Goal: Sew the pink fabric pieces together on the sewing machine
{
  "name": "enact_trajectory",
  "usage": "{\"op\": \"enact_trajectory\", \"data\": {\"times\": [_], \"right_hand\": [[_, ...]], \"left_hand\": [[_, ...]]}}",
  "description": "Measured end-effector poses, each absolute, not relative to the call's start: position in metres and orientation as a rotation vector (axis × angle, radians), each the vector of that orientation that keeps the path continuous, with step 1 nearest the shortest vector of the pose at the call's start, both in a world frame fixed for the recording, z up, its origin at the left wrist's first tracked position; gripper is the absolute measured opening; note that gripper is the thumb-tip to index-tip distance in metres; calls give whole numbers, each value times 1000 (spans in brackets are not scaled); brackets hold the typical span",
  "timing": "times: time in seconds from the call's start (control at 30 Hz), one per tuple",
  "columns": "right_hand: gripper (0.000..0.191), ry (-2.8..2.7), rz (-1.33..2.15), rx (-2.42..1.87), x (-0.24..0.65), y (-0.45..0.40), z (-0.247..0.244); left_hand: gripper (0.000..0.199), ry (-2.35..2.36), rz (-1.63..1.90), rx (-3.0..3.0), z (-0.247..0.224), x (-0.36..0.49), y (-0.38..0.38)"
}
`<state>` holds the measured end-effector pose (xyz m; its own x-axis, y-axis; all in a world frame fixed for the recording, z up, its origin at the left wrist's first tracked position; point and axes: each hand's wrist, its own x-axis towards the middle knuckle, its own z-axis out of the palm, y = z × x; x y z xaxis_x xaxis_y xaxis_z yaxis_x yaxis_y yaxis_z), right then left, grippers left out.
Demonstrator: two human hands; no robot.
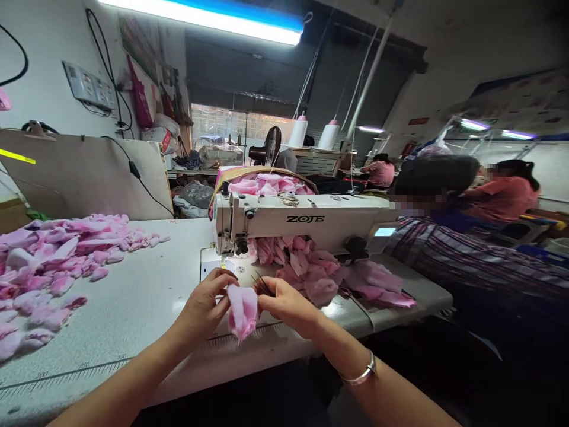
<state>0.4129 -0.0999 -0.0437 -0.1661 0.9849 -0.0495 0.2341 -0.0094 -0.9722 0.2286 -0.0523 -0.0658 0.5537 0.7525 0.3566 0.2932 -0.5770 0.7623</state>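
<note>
My left hand (207, 299) and my right hand (284, 305) meet over the white sewing table (128, 308), just in front of the needle area. Between them hangs a folded pink fabric piece (243, 311), pinched by my left fingers. My right hand grips small dark-bladed thread snips (262, 284), their points aimed up and left beside the fabric. The white ZOJE sewing machine (302, 219) stands directly ahead. Loose pink fabric pieces (311, 276) lie heaped behind its needle, and a larger pile (48, 267) covers the table's left side.
A measuring scale (66, 373) runs along the table's front edge. A basket of pink pieces (267, 184) sits behind the machine. A co-worker in a plaid sleeve (466, 255) sits close on the right, with other people (502, 198) working beyond.
</note>
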Motion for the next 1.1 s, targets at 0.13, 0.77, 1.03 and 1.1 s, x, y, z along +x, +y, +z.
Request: {"op": "enact_trajectory", "data": {"times": [0.13,0.77,1.03,1.1], "right_hand": [[25,-1567,1007,-1308,417,-96,-49],[15,-1864,689,-1424,407,-103,-57],[5,-1930,578,-1452,399,-96,-58],[6,-1873,580,-1428,397,-92,-62]], "left_hand": [[12,954,786,2179,-61,228,-52],[27,972,707,1992,-62,224,-54],[34,957,711,1939,-61,225,-56],[38,965,704,1844,-62,224,-57]]}}
